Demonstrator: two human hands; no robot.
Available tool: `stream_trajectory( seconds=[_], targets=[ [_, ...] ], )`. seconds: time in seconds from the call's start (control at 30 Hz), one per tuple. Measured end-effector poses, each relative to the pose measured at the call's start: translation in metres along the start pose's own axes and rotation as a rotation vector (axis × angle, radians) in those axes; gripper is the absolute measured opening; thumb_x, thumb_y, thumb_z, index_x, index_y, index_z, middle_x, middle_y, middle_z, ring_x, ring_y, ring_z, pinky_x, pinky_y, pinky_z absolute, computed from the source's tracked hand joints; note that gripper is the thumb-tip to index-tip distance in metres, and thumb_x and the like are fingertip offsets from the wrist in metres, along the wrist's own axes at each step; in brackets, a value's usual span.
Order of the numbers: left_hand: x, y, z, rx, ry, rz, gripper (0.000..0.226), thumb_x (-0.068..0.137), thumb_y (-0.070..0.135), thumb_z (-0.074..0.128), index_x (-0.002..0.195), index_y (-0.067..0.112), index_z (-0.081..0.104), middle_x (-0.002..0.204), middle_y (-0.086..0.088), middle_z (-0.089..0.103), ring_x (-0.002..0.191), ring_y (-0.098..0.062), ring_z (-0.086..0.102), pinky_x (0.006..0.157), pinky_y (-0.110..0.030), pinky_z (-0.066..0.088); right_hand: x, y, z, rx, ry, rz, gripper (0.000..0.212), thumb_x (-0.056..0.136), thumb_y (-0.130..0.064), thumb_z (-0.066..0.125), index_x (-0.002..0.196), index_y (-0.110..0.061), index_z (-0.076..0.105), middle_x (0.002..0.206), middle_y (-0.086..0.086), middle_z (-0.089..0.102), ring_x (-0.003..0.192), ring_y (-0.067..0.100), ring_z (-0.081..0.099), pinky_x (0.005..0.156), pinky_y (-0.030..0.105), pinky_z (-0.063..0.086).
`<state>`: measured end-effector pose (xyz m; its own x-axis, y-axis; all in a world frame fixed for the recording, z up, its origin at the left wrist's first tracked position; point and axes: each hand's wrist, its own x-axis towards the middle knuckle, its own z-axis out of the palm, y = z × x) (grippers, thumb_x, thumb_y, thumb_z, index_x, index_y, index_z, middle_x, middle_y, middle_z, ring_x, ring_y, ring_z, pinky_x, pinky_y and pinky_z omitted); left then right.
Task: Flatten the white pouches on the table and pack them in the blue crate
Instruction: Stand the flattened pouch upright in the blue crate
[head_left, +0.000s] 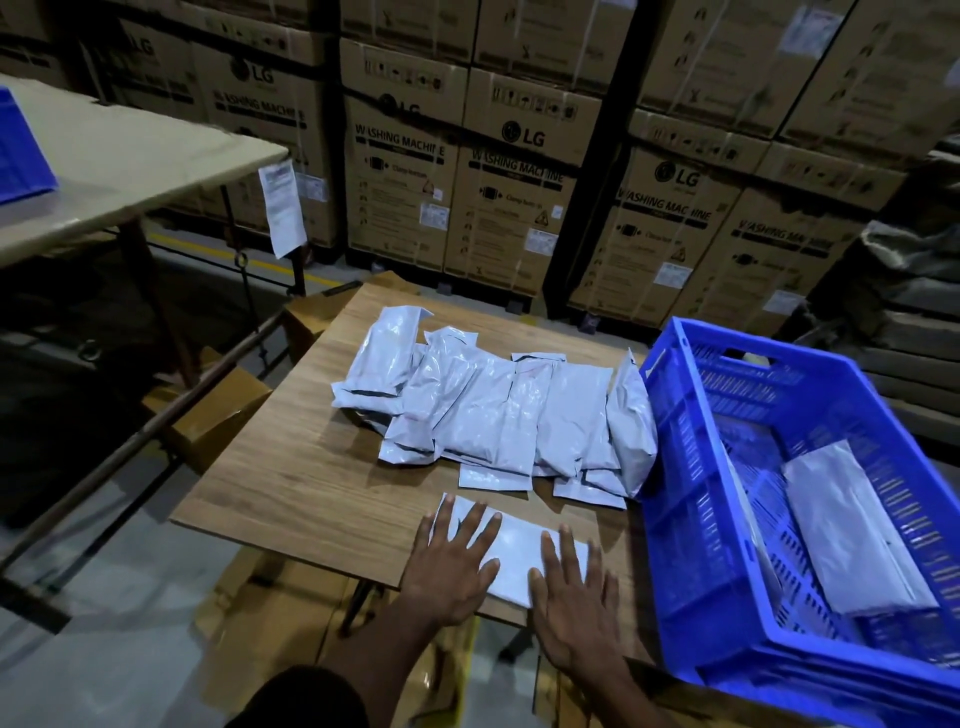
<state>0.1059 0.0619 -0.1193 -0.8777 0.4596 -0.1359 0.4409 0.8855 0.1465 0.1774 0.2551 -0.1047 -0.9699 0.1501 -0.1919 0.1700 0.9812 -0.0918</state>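
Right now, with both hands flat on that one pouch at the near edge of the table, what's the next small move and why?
Probably lift the pressed pouch and carry it right into the blue crate. The left hand and right hand lie open on it, it already looks flat, and the crate holds at least one pouch with room left. The pile waits behind.

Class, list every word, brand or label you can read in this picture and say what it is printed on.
"LG": brown cardboard cartons stacked behind the table.
"WASHING MACHINE": the same cartons.
"Clamp": partly legible beneath it; remainder blurred.
White stickers on cartons: too small.
White paper sheet hanging from grey table: blurred.
White pouches, blue plastic crate: no text.
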Motion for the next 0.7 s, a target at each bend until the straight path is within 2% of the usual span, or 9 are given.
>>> stream_trajectory(
  seconds=[0.07, 0.2, 0.3, 0.37, 0.47, 0.5, 0.57, 0.67, 0.7],
  targets=[
    [-0.002, -0.002, -0.003, -0.01, 0.063, 0.025, 0.059, 0.095, 0.048, 0.038, 0.147, 0.025, 0.053, 0.152, 0.0, 0.051, 0.138, -0.04, 0.047, 0.099, -0.055, 0.05, -0.003, 0.008, -0.001, 0.02, -0.011, 0.064, 0.063, 0.094, -0.063, -0.005, 0.153, -0.044, -0.019, 0.158, -0.017, -0.033, 0.149, 0.025, -0.025, 0.12, 0.055, -0.005],
    [-0.006, -0.008, -0.001, -0.027, 0.058, 0.016, 0.063, 0.095, 0.042, 0.038, 0.148, 0.01, 0.05, 0.157, -0.007, 0.045, 0.141, -0.037, 0.045, 0.101, -0.05, 0.052, -0.005, 0.011, -0.004, 0.034, -0.031, 0.055, 0.072, 0.086, -0.069, -0.014, 0.153, -0.043, -0.018, 0.159, -0.015, -0.032, 0.149, 0.023, -0.028, 0.12, 0.057, -0.008],
    [-0.004, -0.011, 0.007, -0.031, 0.102, 0.015, 0.067, 0.096, 0.044, 0.036, 0.151, 0.007, 0.045, 0.16, -0.01, 0.039, 0.145, -0.036, 0.039, 0.115, -0.048, 0.035, -0.004, 0.008, -0.011, -0.018, -0.041, 0.043, 0.068, 0.096, -0.063, -0.001, 0.157, -0.035, -0.011, 0.162, -0.01, -0.028, 0.149, 0.028, -0.025, 0.118, 0.061, -0.006],
    [-0.003, -0.008, 0.007, -0.023, 0.086, 0.007, 0.066, 0.096, 0.045, 0.035, 0.15, 0.008, 0.048, 0.159, -0.011, 0.04, 0.146, -0.036, 0.038, 0.114, -0.049, 0.036, 0.001, 0.0, -0.015, -0.075, -0.008, 0.022, 0.065, 0.102, -0.052, 0.012, 0.159, -0.025, -0.001, 0.165, -0.004, -0.02, 0.15, 0.031, -0.023, 0.116, 0.062, -0.007],
    [-0.004, -0.007, 0.004, -0.043, 0.049, 0.019, 0.063, 0.096, 0.044, 0.036, 0.148, 0.013, 0.051, 0.156, -0.01, 0.046, 0.143, -0.038, 0.041, 0.106, -0.051, 0.046, 0.008, -0.019, -0.023, -0.073, 0.009, -0.093, 0.064, 0.098, -0.044, 0.023, 0.158, -0.02, 0.021, 0.167, -0.004, 0.004, 0.153, 0.033, -0.002, 0.115, 0.067, 0.005],
    [-0.004, -0.008, 0.004, -0.048, 0.056, 0.026, 0.062, 0.096, 0.043, 0.036, 0.148, 0.015, 0.051, 0.155, -0.009, 0.047, 0.143, -0.038, 0.042, 0.105, -0.052, 0.048, 0.012, -0.023, -0.02, -0.078, -0.015, -0.147, 0.065, 0.097, -0.045, 0.018, 0.159, -0.023, 0.02, 0.167, -0.007, 0.003, 0.153, 0.032, 0.0, 0.115, 0.068, 0.007],
    [-0.005, -0.01, 0.005, -0.043, 0.103, 0.044, 0.06, 0.096, 0.043, 0.036, 0.149, 0.019, 0.05, 0.155, -0.006, 0.047, 0.142, -0.039, 0.043, 0.103, -0.052, 0.048, 0.015, -0.029, -0.013, -0.099, -0.079, -0.199, 0.067, 0.096, -0.048, 0.006, 0.16, -0.027, 0.006, 0.165, -0.013, -0.008, 0.153, 0.029, -0.006, 0.117, 0.063, 0.0],
    [-0.005, -0.011, 0.005, -0.039, 0.122, 0.073, 0.059, 0.098, 0.042, 0.035, 0.153, 0.024, 0.045, 0.159, 0.0, 0.042, 0.142, -0.041, 0.042, 0.104, -0.053, 0.045, 0.014, -0.027, -0.003, -0.039, -0.085, -0.199, 0.06, 0.1, -0.045, 0.025, 0.156, -0.027, 0.028, 0.164, -0.012, 0.018, 0.15, 0.028, 0.022, 0.113, 0.056, 0.011],
    [-0.005, -0.01, 0.006, -0.053, 0.128, 0.077, 0.058, 0.098, 0.042, 0.035, 0.153, 0.025, 0.044, 0.16, 0.002, 0.04, 0.143, -0.041, 0.041, 0.105, -0.053, 0.045, 0.015, -0.024, 0.0, -0.048, -0.078, -0.204, 0.058, 0.099, -0.044, 0.029, 0.155, -0.028, 0.032, 0.163, -0.012, 0.023, 0.149, 0.027, 0.026, 0.111, 0.056, 0.013]
  ],
)
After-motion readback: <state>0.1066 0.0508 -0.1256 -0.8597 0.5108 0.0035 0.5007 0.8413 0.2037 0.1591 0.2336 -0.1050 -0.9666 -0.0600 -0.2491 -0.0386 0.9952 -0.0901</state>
